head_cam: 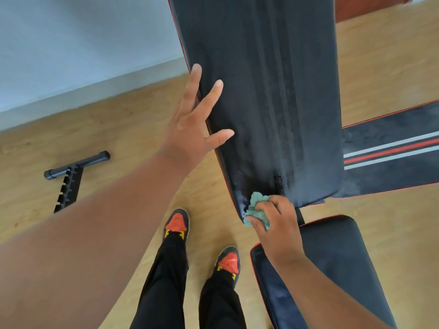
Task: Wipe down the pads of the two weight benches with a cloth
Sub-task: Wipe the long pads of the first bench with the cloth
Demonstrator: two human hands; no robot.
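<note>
Low in the frame, the right hand (273,217) pinches the cloth (257,210) at the back pad (261,91) corner while the open left hand (192,124) steadies it; the bunched cloth could slip free.

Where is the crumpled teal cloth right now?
In the head view, the crumpled teal cloth is bunched in the right hand, pressed against the lower left corner of the long black backrest pad, just above the black seat pad.

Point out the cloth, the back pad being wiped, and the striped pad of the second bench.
cloth (256,207), head view, on its bunched teal middle.
back pad (273,91), head view, on its bare black face.
striped pad (389,151), head view, on its red centre stripe.
</note>
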